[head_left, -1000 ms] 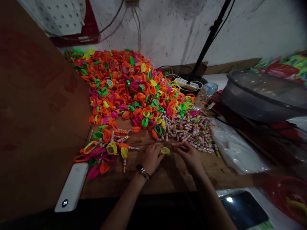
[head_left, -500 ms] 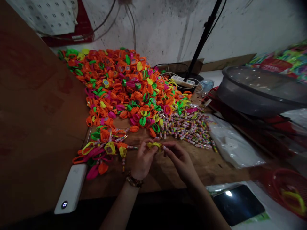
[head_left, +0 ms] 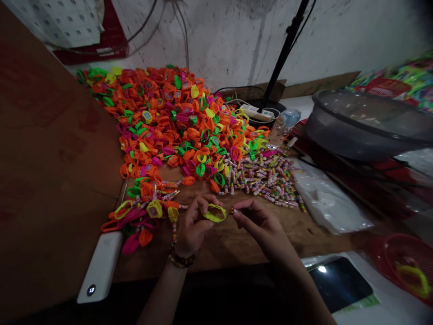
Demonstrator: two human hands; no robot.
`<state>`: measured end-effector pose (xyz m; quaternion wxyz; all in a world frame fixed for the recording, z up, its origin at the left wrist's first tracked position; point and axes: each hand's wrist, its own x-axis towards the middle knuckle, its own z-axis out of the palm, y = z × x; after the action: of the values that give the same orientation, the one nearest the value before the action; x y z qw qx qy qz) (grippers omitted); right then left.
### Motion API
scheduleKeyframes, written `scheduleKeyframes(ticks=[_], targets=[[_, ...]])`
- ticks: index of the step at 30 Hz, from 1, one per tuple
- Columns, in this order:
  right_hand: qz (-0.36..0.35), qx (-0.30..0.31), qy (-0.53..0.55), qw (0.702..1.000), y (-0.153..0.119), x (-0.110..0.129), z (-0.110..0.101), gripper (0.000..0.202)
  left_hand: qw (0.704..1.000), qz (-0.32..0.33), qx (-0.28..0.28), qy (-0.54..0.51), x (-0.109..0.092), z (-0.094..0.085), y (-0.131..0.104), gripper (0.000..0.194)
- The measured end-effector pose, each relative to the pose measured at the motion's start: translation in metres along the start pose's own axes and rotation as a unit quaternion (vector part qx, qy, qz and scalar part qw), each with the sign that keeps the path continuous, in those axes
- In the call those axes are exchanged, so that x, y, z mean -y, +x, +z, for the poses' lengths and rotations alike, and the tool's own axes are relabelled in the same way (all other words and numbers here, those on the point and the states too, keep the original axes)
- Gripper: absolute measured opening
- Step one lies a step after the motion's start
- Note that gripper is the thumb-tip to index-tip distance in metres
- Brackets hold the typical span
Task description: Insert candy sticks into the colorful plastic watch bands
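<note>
My left hand (head_left: 193, 229), with a beaded bracelet on its wrist, is closed on a yellow toy watch (head_left: 216, 214) whose strap forms a loop facing me. Just to the right, my right hand (head_left: 262, 228) pinches a small dark reddish piece (head_left: 232, 211) between thumb and fingertips. Most of that piece is hidden, so its kind cannot be made out. A narrow gap separates it from the watch. Left of my hands lies a small group of toy watches (head_left: 154, 209) mixed with printed sticks. Beyond my right hand is a pile of small printed sticks (head_left: 267, 178).
A large heap of toy watches (head_left: 169, 113) covers the back of the wooden table (head_left: 233, 248). A cardboard box (head_left: 57, 180) and white power bank (head_left: 100, 268) stand left. At right are a grey basin (head_left: 358, 131), plastic bags (head_left: 328, 198), a phone (head_left: 340, 282) and a red basket (head_left: 382, 257).
My hands have drawn apart, the left one going left with the yellow toy watch. Its loop now faces me more openly, and the pinched piece no longer meets it.
</note>
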<state>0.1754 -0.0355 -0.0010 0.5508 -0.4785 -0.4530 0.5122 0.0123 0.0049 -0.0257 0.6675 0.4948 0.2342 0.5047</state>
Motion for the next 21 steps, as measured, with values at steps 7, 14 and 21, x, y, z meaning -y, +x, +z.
scheduleKeyframes(ticks=[7, 14, 21], targets=[[0.1, 0.021, 0.102, 0.99, 0.0, 0.003, 0.006, 0.033, 0.998, 0.05, 0.007, 0.043, -0.007, 0.007, 0.0, 0.025], [0.23, 0.084, 0.236, 0.94, -0.004, 0.007, 0.0, 0.031, 0.865, 0.278, 0.116, 0.402, -0.044, 0.014, -0.012, 0.036], [0.229, 0.143, 0.248, 0.93, -0.003, 0.016, 0.009, 0.027, 0.794, 0.326, 0.198, 0.473, -0.054, 0.013, -0.021, 0.03]])
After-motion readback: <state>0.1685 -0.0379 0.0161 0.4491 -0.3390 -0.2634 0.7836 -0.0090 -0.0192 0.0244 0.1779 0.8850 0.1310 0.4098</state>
